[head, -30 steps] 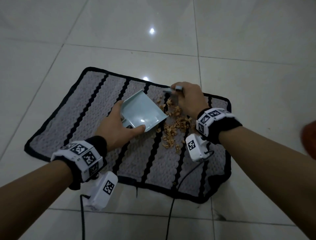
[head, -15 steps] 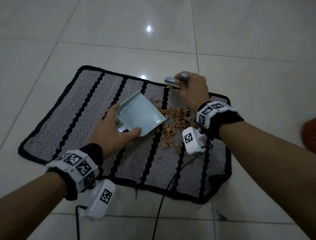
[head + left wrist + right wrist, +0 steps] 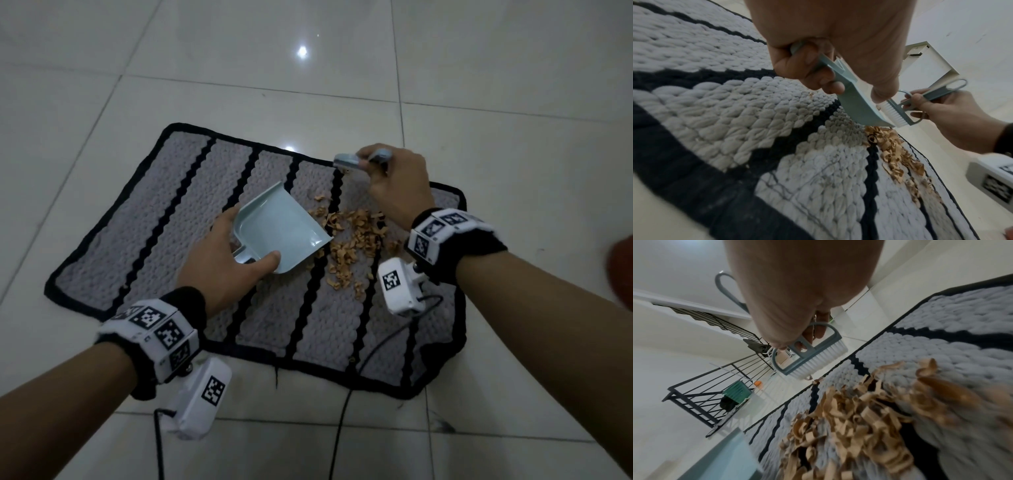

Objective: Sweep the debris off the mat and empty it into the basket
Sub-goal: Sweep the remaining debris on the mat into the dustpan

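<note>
Debris (image 3: 349, 240) is a loose pile of tan curled shavings, probably very light and springy, likely to snag in the knobbly weave and scatter if hit hard, so short gentle strokes look best; pieces are too many and too small to count. It lies on the right half of the mat (image 3: 164, 219), just beside the front lip of the dustpan (image 3: 281, 228), lip resting on the weave in the left wrist view. One mat, soft woven, on the tiled floor (image 3: 102, 85). One dustpan, stiff light plastic; left hand (image 3: 222, 267) holds it at the rear handle, fingers curled round it. One hand brush (image 3: 898, 112), white bristles, hard frame; right hand (image 3: 394, 188) grips its handle, bristles raised clear of the pile at the mat's far edge. One green basket (image 3: 737, 391) shows far off by the railing, well apart.
</note>
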Demonstrator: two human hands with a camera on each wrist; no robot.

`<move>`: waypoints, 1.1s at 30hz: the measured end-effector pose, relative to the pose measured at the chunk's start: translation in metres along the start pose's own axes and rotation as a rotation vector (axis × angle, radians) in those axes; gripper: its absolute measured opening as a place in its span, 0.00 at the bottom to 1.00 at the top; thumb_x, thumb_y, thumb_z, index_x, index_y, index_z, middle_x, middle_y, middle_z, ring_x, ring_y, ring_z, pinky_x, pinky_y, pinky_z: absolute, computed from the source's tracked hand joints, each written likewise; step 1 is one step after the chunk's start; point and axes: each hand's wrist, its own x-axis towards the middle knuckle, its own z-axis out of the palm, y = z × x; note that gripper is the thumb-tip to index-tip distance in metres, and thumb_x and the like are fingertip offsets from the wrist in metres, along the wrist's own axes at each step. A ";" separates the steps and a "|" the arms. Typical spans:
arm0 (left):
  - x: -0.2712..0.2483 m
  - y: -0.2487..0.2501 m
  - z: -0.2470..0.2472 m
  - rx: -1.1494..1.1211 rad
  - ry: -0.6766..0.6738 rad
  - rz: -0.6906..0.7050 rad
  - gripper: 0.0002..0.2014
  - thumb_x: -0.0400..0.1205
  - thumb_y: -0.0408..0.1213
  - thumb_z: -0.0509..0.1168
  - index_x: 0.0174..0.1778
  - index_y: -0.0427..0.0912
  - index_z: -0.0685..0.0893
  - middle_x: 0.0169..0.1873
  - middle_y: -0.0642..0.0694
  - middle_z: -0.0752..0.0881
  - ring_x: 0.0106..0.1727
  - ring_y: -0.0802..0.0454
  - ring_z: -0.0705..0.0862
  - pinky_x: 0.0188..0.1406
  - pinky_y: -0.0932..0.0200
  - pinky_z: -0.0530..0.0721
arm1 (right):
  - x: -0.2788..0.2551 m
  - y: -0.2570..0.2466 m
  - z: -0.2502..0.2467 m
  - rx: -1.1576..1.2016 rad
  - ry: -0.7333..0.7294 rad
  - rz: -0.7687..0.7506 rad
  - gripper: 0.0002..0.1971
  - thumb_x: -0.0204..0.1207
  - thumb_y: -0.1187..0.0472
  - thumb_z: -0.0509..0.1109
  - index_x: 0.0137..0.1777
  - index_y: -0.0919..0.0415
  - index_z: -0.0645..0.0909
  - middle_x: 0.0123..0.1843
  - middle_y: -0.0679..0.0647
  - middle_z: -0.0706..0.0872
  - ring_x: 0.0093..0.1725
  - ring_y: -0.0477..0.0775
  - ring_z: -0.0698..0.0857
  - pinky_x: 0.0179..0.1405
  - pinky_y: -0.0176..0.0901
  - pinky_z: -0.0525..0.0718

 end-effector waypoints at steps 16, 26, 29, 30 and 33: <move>-0.016 0.002 0.008 0.022 -0.028 -0.074 0.43 0.73 0.56 0.75 0.81 0.58 0.60 0.63 0.51 0.80 0.61 0.48 0.81 0.51 0.57 0.76 | 0.029 -0.015 -0.016 -0.079 -0.350 -0.066 0.09 0.81 0.60 0.68 0.53 0.61 0.89 0.52 0.59 0.91 0.52 0.58 0.87 0.53 0.43 0.82; -0.027 -0.011 0.014 -0.055 -0.007 -0.065 0.40 0.72 0.55 0.76 0.78 0.60 0.63 0.58 0.61 0.76 0.57 0.57 0.78 0.55 0.58 0.78 | 0.051 -0.016 0.006 -0.140 -0.546 -0.084 0.11 0.78 0.60 0.71 0.58 0.58 0.90 0.56 0.59 0.91 0.54 0.55 0.88 0.58 0.47 0.84; -0.036 -0.014 0.010 -0.019 -0.009 -0.075 0.42 0.71 0.57 0.76 0.79 0.61 0.62 0.60 0.57 0.79 0.60 0.52 0.82 0.57 0.52 0.83 | 0.032 -0.008 0.002 -0.083 -0.558 -0.056 0.10 0.78 0.64 0.73 0.58 0.59 0.89 0.57 0.59 0.91 0.52 0.50 0.85 0.52 0.45 0.83; -0.038 -0.015 0.008 -0.015 -0.008 -0.085 0.43 0.71 0.57 0.76 0.80 0.60 0.61 0.61 0.56 0.80 0.61 0.51 0.82 0.58 0.51 0.83 | 0.026 -0.006 -0.003 -0.053 -0.572 -0.050 0.10 0.78 0.64 0.73 0.57 0.59 0.89 0.57 0.58 0.91 0.53 0.51 0.86 0.53 0.47 0.84; -0.046 -0.016 0.004 -0.031 -0.005 -0.100 0.43 0.71 0.55 0.76 0.80 0.59 0.62 0.59 0.57 0.79 0.61 0.51 0.82 0.59 0.51 0.83 | 0.013 -0.011 -0.029 -0.035 -0.731 -0.112 0.08 0.79 0.61 0.73 0.55 0.58 0.90 0.54 0.53 0.91 0.51 0.48 0.86 0.54 0.45 0.85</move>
